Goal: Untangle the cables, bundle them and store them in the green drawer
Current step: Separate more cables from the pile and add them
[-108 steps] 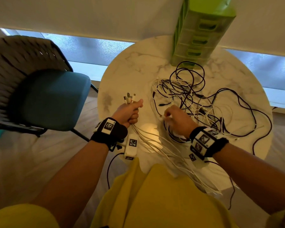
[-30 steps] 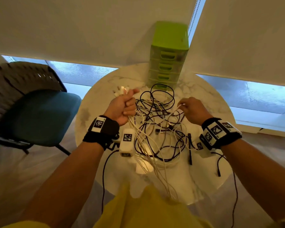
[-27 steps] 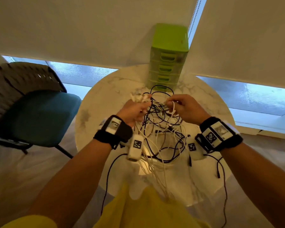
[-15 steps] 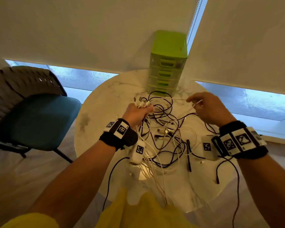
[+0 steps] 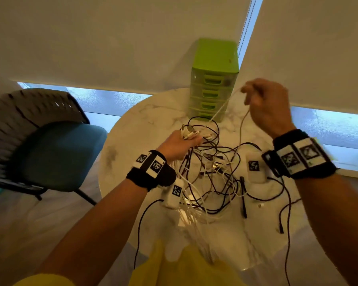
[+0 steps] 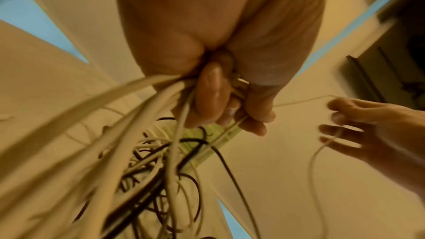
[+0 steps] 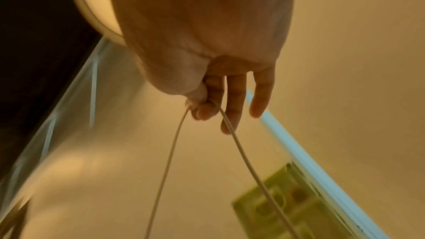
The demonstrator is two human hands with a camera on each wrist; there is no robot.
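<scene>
- Tangle of black and white cables (image 5: 213, 178) is lying on the round marble table (image 5: 136, 124), in front of the green drawer unit (image 5: 214, 79); some white strands are trailing off the near table edge toward the person's yellow clothing (image 5: 186, 267).
- Green drawer unit is standing upright at the far side of the table, against the window blind (image 5: 112, 38); all its drawers are appearing pushed in.
- Left hand (image 5: 179, 144) is gripping a bunch of white cables (image 6: 128, 134) in a closed fist; the connector ends (image 5: 189, 132) are sticking out above the fist, and the strands are fanning out below it.
- Left wrist view: fingers (image 6: 211, 94) are curling tightly round the bunch, thumb pressing alongside.
- Right hand (image 5: 267, 106) is being held raised above the table, well apart from the left hand, beside the drawer unit.
- Right hand is pinching a single white cable (image 7: 241, 152) between thumb and index finger; the remaining fingers (image 7: 262, 97) are hanging loosely extended, not touching it.
- That cable is hanging in two strands down to the tangle.
- Teal chair (image 5: 56, 153) is standing left of the table.
</scene>
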